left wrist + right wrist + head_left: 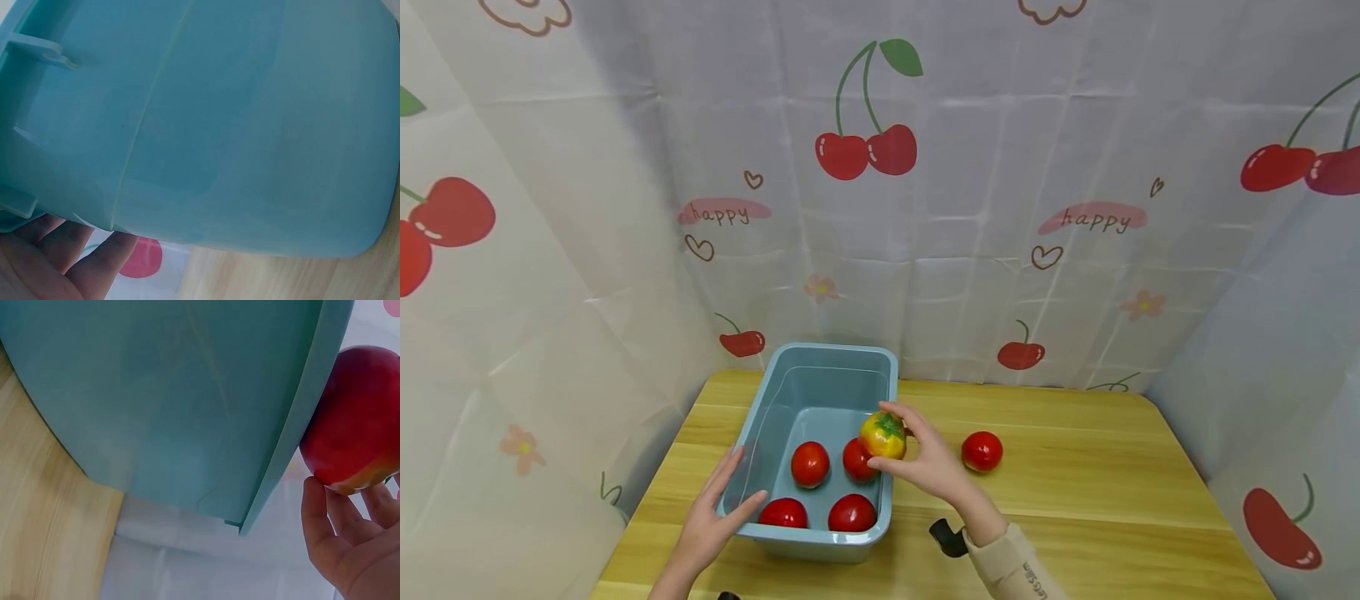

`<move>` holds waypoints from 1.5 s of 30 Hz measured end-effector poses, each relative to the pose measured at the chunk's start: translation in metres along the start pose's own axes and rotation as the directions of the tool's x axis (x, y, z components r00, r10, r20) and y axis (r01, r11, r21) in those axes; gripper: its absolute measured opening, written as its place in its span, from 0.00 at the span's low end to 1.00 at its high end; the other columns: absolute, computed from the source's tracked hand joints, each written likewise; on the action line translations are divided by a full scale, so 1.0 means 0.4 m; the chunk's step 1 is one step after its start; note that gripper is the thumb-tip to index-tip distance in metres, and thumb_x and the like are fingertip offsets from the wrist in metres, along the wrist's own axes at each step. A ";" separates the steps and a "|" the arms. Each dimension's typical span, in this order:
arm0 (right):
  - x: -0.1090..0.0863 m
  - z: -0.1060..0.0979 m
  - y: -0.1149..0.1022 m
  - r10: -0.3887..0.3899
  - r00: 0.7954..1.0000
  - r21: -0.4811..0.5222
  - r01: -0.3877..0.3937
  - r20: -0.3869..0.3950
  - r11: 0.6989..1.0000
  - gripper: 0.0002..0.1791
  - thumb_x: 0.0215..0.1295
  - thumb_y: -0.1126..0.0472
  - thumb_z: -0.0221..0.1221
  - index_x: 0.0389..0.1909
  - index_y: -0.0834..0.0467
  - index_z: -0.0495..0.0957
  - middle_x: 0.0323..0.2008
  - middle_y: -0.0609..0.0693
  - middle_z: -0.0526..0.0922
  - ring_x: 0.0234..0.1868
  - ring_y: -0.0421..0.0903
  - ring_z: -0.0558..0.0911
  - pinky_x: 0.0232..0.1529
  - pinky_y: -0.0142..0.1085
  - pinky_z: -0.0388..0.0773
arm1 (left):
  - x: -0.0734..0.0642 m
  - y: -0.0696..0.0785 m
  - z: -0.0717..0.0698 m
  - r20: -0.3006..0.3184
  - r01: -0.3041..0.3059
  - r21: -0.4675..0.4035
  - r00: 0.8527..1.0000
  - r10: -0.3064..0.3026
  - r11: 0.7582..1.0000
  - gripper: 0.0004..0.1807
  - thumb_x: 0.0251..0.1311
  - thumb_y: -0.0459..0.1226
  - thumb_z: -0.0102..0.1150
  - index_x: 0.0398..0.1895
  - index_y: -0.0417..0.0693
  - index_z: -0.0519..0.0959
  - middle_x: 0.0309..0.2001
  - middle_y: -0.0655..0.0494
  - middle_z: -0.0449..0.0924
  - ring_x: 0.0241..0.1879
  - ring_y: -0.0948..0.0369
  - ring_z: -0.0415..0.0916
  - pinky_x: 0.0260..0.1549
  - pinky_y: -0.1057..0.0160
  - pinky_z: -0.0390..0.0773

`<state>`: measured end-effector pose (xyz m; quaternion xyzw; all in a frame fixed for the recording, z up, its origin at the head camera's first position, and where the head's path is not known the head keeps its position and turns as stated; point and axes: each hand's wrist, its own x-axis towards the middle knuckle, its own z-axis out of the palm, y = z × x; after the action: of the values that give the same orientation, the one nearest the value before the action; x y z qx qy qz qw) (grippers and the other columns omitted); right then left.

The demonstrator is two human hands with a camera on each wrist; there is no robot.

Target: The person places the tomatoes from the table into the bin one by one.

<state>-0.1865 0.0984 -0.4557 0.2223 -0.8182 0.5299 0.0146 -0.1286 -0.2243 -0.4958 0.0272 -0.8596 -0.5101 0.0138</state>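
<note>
In the head view, my right hand [925, 462] holds a tomato [882, 435], yellow around its green leafy top, between thumb and fingers at the blue bin's right rim. The right wrist view shows this tomato [359, 419] red lower down, with fingertips [314, 487] against it beside the rim. My left hand [707, 525] rests on the front left corner of the blue bin [820, 546], thumb along the front rim and fingers extended at the left side. Inside the bin lie several red round fruits, among them one near the middle [810, 464].
Another red fruit [982, 452] lies on the wooden table [1075, 467], right of the bin. A black object [948, 538] is by the right wrist. White curtains with a cherry print [970, 208] stand behind and at both sides.
</note>
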 end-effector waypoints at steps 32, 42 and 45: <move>0.002 -0.088 0.059 0.084 0.990 0.025 -0.082 -0.113 0.996 0.37 0.55 0.56 0.68 0.65 0.55 0.65 0.64 0.52 0.68 0.63 0.54 0.67 0.60 0.51 0.66 | -0.001 -0.004 0.000 -0.003 -0.017 0.001 1.000 0.017 1.000 0.43 0.54 0.53 0.64 0.72 0.60 0.57 0.73 0.48 0.47 0.69 0.43 0.46 0.54 0.34 0.59; 0.006 -0.138 0.077 0.049 0.985 0.048 -0.042 -0.165 0.998 0.33 0.58 0.60 0.65 0.64 0.61 0.64 0.63 0.61 0.67 0.63 0.58 0.65 0.60 0.54 0.63 | -0.001 -0.005 0.001 -0.008 -0.026 -0.002 1.000 0.026 1.000 0.42 0.54 0.52 0.64 0.72 0.60 0.57 0.73 0.47 0.48 0.69 0.42 0.46 0.54 0.34 0.59; 0.003 -0.147 0.055 0.039 0.983 0.061 -0.029 -0.177 0.998 0.33 0.58 0.65 0.64 0.63 0.66 0.63 0.62 0.65 0.66 0.63 0.61 0.65 0.59 0.57 0.63 | -0.001 -0.006 0.001 -0.009 -0.025 0.000 1.000 0.025 1.000 0.42 0.54 0.52 0.64 0.72 0.60 0.57 0.73 0.47 0.48 0.69 0.42 0.46 0.53 0.34 0.60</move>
<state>-0.2085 0.1568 -0.4483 0.1605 -0.8015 0.5715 0.0722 -0.1284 -0.2250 -0.4980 0.0186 -0.8597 -0.5100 0.0240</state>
